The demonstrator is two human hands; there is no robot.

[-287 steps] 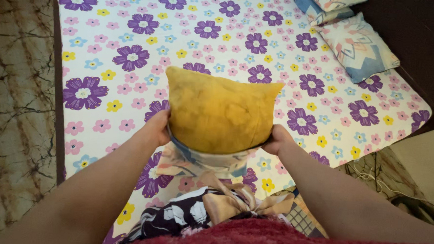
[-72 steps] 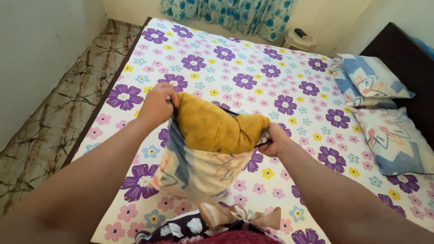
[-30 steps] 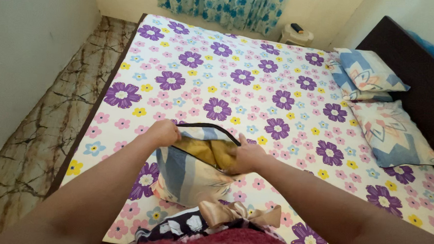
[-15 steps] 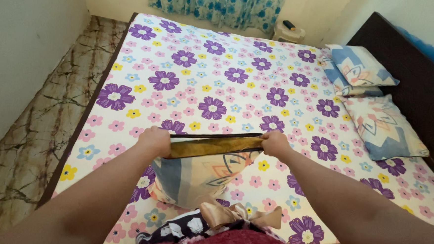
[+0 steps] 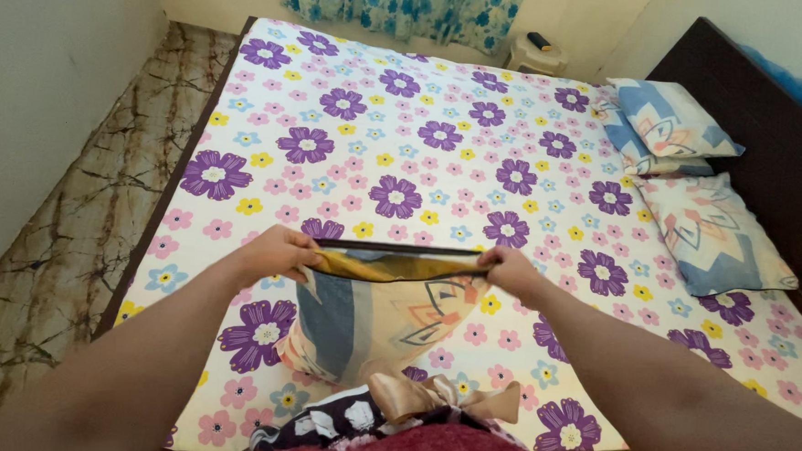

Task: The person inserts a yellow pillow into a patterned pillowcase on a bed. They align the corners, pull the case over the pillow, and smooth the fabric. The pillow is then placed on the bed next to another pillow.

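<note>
Both hands, left hand [image 5: 271,253] and right hand [image 5: 511,268], apparently pinch the pillowcase [image 5: 382,321] mouth taut.

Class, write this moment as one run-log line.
left hand: grips pillowcase opening | right hand: grips opposite end | yellow pillow: inside | bed: beneath

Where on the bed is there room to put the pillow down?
The sheet is bare from the hands up to the curtain, and left to the bed's edge. The right side by the headboard is crowded with two pillows. Both hands, left hand and right hand, hold the pillow.
</note>
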